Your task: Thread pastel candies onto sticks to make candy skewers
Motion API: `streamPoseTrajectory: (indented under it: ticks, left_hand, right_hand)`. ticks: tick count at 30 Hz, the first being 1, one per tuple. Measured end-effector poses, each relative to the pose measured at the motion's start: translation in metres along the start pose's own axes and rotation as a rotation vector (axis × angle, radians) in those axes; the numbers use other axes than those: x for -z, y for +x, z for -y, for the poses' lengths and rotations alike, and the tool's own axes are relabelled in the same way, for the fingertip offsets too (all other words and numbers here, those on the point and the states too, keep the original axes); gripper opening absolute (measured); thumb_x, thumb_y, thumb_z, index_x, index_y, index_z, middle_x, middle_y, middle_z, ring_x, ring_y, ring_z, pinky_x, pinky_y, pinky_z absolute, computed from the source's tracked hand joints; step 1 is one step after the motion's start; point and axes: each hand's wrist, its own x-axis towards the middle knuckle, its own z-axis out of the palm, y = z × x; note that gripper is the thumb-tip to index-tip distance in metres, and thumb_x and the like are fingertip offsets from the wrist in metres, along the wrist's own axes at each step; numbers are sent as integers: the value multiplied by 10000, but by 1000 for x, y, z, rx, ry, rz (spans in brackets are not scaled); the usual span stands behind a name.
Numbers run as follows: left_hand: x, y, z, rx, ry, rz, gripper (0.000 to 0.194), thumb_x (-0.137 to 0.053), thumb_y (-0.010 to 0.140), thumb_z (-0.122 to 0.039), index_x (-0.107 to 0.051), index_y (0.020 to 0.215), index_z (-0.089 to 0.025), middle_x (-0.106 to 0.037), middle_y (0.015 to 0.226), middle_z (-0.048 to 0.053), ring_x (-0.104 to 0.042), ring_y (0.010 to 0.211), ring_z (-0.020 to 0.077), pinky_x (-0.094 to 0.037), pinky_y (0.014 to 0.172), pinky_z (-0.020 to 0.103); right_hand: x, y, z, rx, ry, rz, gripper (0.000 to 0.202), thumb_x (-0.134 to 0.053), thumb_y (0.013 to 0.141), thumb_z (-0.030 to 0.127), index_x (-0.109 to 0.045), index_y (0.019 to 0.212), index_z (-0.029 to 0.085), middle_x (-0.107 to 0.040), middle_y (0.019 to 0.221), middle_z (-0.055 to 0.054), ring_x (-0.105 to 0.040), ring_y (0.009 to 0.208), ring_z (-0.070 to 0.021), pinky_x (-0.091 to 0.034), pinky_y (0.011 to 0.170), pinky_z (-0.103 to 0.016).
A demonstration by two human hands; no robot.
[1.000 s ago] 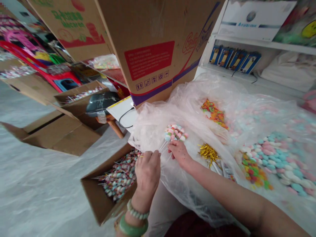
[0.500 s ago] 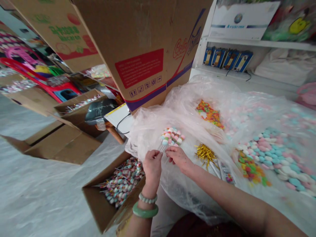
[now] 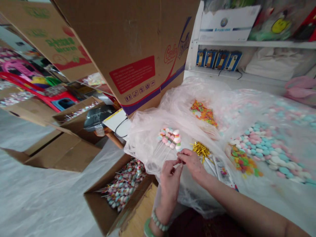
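My left hand (image 3: 171, 176) pinches the lower end of a candy skewer (image 3: 177, 140) whose stacked white, pink and blue sweets point away from me. Close beside it, my right hand (image 3: 191, 163) has its fingertips closed on the same stick, just under the sweets. Several finished skewers (image 3: 166, 136) lie side by side on the plastic sheet (image 3: 145, 128), left of the held one, with their sticks toward me. Gold twist ties (image 3: 201, 149) lie in a pile to the right of my right hand.
An open carton (image 3: 98, 205) of candy sticks stands low at the left. Marshmallows (image 3: 265, 143), gummy pieces (image 3: 244, 161) and gummy rings (image 3: 203, 113) lie on the plastic. A tall cardboard box (image 3: 133, 42) rises behind, beside a white shelf (image 3: 222, 42).
Both hands have moved right and toward me, away from the lying skewers. A skewer is now held upright at their fingertips. The camera view has shifted slightly.
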Motion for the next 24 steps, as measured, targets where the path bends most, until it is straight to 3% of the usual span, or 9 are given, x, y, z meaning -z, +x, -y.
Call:
streamPoseTrajectory:
  ticks: [4, 8, 10, 13, 17, 20, 22, 24]
  left_hand:
    - [13, 30, -20, 168, -234, -40, 337, -575, 803, -467, -684, 896, -162, -656, 790, 45, -580, 640, 142, -453, 607, 267]
    - [6, 58, -40, 277, -549, 153, 443, -540, 817, -514, -643, 1078, -170, -632, 1143, 110, -643, 858, 189, -498, 693, 289]
    - [-6, 61, -46, 328, -575, 263, 408, -582, 792, -488, -667, 1003, -149, -661, 1054, 110, -653, 847, 201, -497, 692, 289]
    - [-25, 54, -46, 425, -561, 296, 294, -641, 735, -421, -672, 801, -135, -668, 804, 63, -660, 720, 195, -483, 651, 285]
    - [-37, 48, -43, 474, -493, 375, 249, -652, 713, -385, -666, 724, -137, -654, 724, 48, -640, 681, 172, -461, 631, 262]
    - [-34, 67, -40, 449, -414, 435, 370, -596, 765, -471, -689, 929, -152, -690, 875, 83, -627, 678, 164, -466, 629, 274]
    - [-30, 94, -35, 326, -286, 342, 402, -531, 815, -482, -672, 1043, -183, -686, 970, 92, -620, 693, 168, -463, 630, 285]
    - [-29, 126, -28, 132, 1, 210, 321, -490, 854, -399, -692, 993, -191, -678, 958, 101, -615, 752, 191, -450, 649, 294]
  right_hand:
    - [43, -14, 5, 14, -80, 47, 230, -555, 723, 352, -525, 564, 189, -500, 536, 32, -466, 540, -112, -366, 556, -247]
    - [63, -33, 4, -14, -122, 105, 233, -540, 734, 346, -501, 566, 189, -453, 514, 44, -433, 473, -96, -332, 485, -236]
    - [66, -39, 0, -31, -156, 117, 233, -521, 746, 339, -505, 571, 186, -450, 513, 47, -405, 431, -84, -293, 448, -234]
    - [69, -42, -5, -97, -168, 86, 211, -515, 731, 346, -520, 594, 185, -447, 512, 51, -366, 394, -74, -252, 411, -228]
    - [75, -37, -6, -179, -169, 75, 199, -525, 699, 347, -516, 580, 187, -406, 470, 62, -341, 375, -71, -222, 387, -219]
    - [81, -33, -5, -183, -135, 107, 206, -524, 717, 349, -527, 598, 181, -464, 504, 51, -357, 365, -63, -231, 386, -219]
    - [85, -30, -6, -191, -89, 93, 225, -519, 741, 356, -511, 597, 184, -450, 481, 58, -352, 356, -61, -233, 390, -219]
    - [89, -29, -8, -203, -38, 65, 241, -518, 761, 367, -495, 601, 188, -423, 457, 67, -345, 356, -62, -233, 395, -219]
